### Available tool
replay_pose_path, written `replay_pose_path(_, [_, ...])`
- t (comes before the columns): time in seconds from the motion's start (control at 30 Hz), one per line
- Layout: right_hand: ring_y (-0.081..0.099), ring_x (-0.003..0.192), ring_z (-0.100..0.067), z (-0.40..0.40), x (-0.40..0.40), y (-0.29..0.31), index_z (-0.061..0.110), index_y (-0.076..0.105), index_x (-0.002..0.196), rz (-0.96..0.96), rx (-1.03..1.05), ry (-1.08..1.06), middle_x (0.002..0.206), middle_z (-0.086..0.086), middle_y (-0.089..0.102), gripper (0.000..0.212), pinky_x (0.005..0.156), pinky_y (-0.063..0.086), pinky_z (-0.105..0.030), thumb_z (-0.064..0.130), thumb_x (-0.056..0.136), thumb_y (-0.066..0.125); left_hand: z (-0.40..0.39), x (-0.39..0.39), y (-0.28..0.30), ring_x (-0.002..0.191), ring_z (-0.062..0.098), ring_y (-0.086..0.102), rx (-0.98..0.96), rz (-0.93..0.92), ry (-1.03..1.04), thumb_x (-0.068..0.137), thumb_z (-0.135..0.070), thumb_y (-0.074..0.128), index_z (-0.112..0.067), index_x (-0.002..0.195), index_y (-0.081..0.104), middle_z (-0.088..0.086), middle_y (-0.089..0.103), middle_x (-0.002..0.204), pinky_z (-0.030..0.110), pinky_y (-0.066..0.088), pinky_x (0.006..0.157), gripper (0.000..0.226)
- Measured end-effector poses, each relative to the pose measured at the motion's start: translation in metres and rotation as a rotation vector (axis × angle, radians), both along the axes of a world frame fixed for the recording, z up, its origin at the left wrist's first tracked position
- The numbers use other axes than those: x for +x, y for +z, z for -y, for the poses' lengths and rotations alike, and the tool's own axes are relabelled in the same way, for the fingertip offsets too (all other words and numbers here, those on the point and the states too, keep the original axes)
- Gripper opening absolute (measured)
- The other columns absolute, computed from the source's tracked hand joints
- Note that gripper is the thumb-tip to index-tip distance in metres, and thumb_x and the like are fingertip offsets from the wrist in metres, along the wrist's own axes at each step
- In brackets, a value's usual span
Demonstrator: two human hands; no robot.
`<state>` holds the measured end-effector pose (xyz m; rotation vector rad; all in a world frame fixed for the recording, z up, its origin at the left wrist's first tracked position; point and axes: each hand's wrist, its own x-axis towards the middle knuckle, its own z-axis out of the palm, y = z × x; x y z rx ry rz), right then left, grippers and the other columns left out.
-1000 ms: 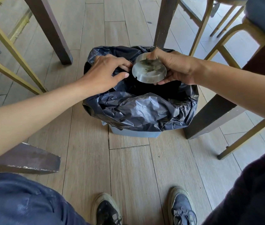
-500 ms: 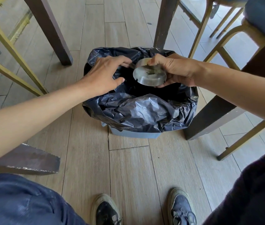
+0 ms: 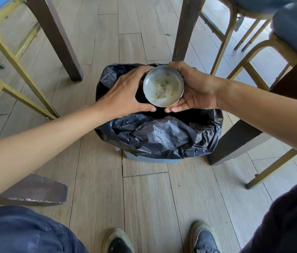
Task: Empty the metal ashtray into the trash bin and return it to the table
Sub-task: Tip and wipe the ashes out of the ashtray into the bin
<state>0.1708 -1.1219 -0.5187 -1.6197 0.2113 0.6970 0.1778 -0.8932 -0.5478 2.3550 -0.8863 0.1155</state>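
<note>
The round metal ashtray is held over the open mouth of the trash bin, its hollow turned up toward me and smeared with grey ash residue. My right hand grips its right rim from behind and below. My left hand curves around the left rim, fingers at the top and thumb at the bottom. The bin is lined with a crumpled black plastic bag, and its blue-grey body shows below the bag on the wood-plank floor.
Dark wooden table legs stand behind the bin at the left, behind it and close on its right. Gold-framed chairs flank it at the left and right. My shoes are at the bottom edge.
The ashtray has turned from tipped on edge over the bag to hollow facing up at me. My left hand has left the bag's rim and closed around the ashtray's left side.
</note>
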Motion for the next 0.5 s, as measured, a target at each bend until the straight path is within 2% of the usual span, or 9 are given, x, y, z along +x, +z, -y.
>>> replay_pose_path(0.13, [0.079, 0.087, -0.032, 0.002, 0.005, -0.008, 0.020, 0.054, 0.140, -0.035, 0.052, 0.067, 0.115, -0.018, 0.078, 0.073, 0.072, 0.067, -0.035, 0.075, 0.097, 0.032, 0.000, 0.005, -0.003, 0.124, 0.010, 0.054, -0.020, -0.049, 0.028, 0.056, -0.043, 0.097, -0.016, 0.140, 0.046, -0.004, 0.058, 0.137, 0.022, 0.042, 0.102, 0.102])
replay_pose_path(0.2, [0.078, 0.092, -0.030, 0.005, 0.006, -0.011, 0.023, 0.053, 0.142, -0.020, 0.050, 0.139, 0.124, -0.019, 0.075, 0.075, 0.084, 0.066, -0.037, 0.077, 0.096, 0.028, -0.001, 0.007, -0.005, 0.120, 0.007, 0.055, -0.025, -0.101, 0.048, 0.057, -0.046, 0.096, -0.018, 0.138, 0.047, -0.008, 0.059, 0.132, 0.015, 0.040, 0.097, 0.099])
replay_pose_path(0.27, [0.074, 0.099, -0.027, 0.008, 0.004, -0.010, 0.020, 0.053, 0.143, 0.024, 0.042, 0.238, 0.129, -0.016, 0.073, 0.073, 0.096, 0.061, -0.036, 0.073, 0.095, 0.035, -0.002, 0.009, -0.005, 0.119, 0.007, 0.055, -0.013, -0.144, 0.071, 0.057, -0.048, 0.096, -0.020, 0.137, 0.047, -0.010, 0.059, 0.131, 0.017, 0.041, 0.096, 0.099])
replay_pose_path(0.3, [0.072, 0.101, -0.025, 0.008, 0.003, -0.009, 0.016, 0.054, 0.142, 0.055, 0.027, 0.297, 0.129, -0.015, 0.072, 0.069, 0.097, 0.060, -0.033, 0.065, 0.094, 0.045, -0.002, 0.010, -0.006, 0.119, 0.008, 0.056, -0.005, -0.165, 0.076, 0.056, -0.050, 0.096, -0.021, 0.137, 0.047, -0.010, 0.059, 0.132, 0.022, 0.044, 0.099, 0.099])
replay_pose_path(0.37, [0.070, 0.106, -0.026, 0.011, 0.001, -0.007, 0.012, 0.054, 0.142, 0.113, -0.021, 0.394, 0.131, -0.017, 0.069, 0.060, 0.098, 0.058, -0.031, 0.035, 0.088, 0.068, -0.003, 0.014, -0.007, 0.121, 0.009, 0.058, 0.005, -0.211, 0.076, 0.053, -0.055, 0.095, -0.023, 0.137, 0.047, -0.010, 0.060, 0.132, 0.032, 0.047, 0.105, 0.102])
replay_pose_path(0.43, [0.068, 0.120, -0.032, 0.016, 0.002, -0.009, 0.018, 0.049, 0.145, 0.149, -0.061, 0.422, 0.140, -0.018, 0.064, 0.072, 0.104, 0.057, -0.037, 0.010, 0.080, 0.079, -0.005, 0.020, -0.007, 0.122, 0.008, 0.060, -0.007, -0.273, 0.071, 0.049, -0.060, 0.094, -0.026, 0.136, 0.049, -0.012, 0.062, 0.132, 0.038, 0.049, 0.107, 0.104])
replay_pose_path(0.5, [0.066, 0.126, -0.031, 0.019, 0.006, -0.014, 0.025, 0.044, 0.148, 0.168, -0.091, 0.414, 0.141, -0.014, 0.063, 0.085, 0.105, 0.056, -0.042, 0.002, 0.076, 0.083, -0.007, 0.024, -0.004, 0.119, 0.007, 0.062, -0.037, -0.344, 0.058, 0.049, -0.058, 0.095, -0.029, 0.134, 0.051, -0.014, 0.063, 0.131, 0.041, 0.050, 0.106, 0.100])
